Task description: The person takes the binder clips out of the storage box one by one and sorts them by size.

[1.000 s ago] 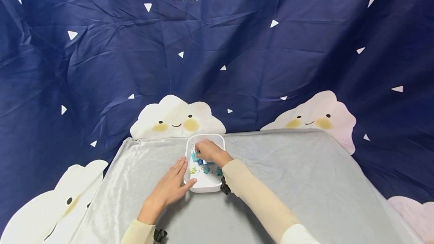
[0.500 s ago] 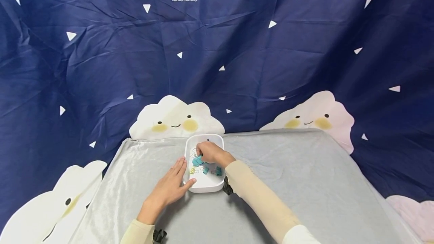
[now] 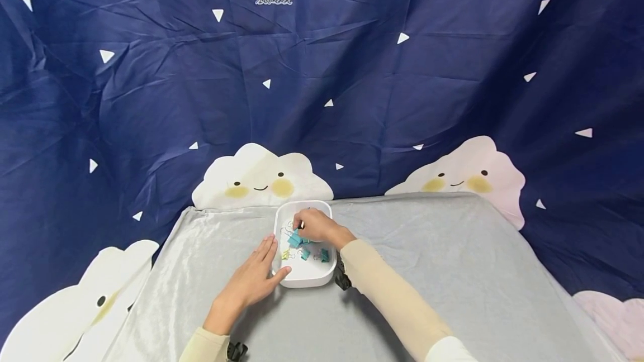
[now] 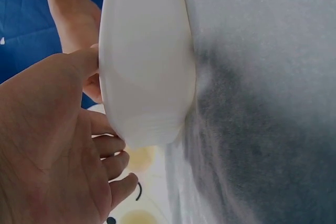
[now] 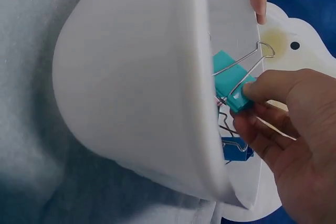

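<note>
A white plastic bin [image 3: 304, 282] holds several binder clips. Inside it, the right hand [image 3: 319, 225] pinches a large teal binder clip [image 5: 227, 80] between thumb and fingers, its wire handles sticking out. Below that one in the right wrist view lies a dark blue binder clip [image 5: 236, 150]. Nearer the front of the bin are a yellow clip [image 3: 285, 255], a small teal clip [image 3: 305, 255] and a darker green clip [image 3: 324, 255]. The left hand [image 3: 251, 275] rests on the bin's left rim, fingers extended and thumb at the front corner.
Grey velvety cloth [image 3: 453, 272] covers the table under the bin. Behind the far edge hangs a navy curtain [image 3: 322, 71] with white triangles and smiling clouds. A black strap device [image 3: 343, 279] sits at the right wrist, close beside the bin.
The right hand has shifted slightly right within the bin. The large teal clip by its fingers has changed position, and the dark blue clip seen earlier is hidden in the head view. The left hand stays put.
</note>
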The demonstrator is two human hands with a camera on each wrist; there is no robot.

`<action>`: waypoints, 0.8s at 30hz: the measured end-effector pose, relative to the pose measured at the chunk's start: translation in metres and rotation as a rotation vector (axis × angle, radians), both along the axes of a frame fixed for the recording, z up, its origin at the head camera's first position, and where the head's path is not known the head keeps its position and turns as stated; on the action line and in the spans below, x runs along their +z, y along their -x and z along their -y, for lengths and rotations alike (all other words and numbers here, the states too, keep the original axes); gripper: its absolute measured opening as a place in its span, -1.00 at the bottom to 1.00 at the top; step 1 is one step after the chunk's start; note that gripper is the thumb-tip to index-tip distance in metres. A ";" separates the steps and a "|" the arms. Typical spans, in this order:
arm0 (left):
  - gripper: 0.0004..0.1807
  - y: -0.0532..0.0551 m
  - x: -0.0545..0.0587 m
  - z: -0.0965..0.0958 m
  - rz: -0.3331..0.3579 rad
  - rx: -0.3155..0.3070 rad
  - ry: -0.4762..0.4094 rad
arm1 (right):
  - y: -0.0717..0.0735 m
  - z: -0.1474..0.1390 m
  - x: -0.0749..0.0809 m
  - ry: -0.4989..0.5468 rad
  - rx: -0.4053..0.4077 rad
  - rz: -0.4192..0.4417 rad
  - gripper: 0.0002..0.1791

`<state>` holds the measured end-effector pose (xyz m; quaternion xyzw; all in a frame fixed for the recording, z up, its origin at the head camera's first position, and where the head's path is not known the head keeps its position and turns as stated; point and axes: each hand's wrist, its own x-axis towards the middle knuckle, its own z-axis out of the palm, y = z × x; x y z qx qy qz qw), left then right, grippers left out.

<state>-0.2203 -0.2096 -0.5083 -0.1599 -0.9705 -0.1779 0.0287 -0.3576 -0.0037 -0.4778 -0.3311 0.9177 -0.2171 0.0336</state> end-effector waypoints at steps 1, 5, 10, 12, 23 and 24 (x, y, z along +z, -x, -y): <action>-0.03 0.000 0.000 0.000 -0.003 -0.001 -0.002 | 0.001 -0.001 0.000 0.014 0.003 -0.002 -0.88; -0.04 0.000 -0.001 0.000 -0.014 -0.009 0.008 | 0.003 -0.006 0.000 0.055 0.008 -0.014 -0.84; -0.04 0.001 -0.004 0.000 -0.024 -0.016 0.027 | 0.004 -0.013 0.002 0.090 -0.004 -0.024 -0.84; -0.04 0.001 -0.005 0.000 -0.021 -0.016 0.029 | 0.003 -0.016 0.004 0.108 -0.013 -0.022 -0.84; -0.04 0.002 -0.006 0.002 -0.022 -0.020 0.055 | 0.002 -0.032 0.012 0.148 -0.058 -0.019 -0.82; -0.04 0.002 -0.006 0.002 -0.023 -0.022 0.053 | 0.001 -0.034 0.012 0.149 -0.060 -0.024 -0.82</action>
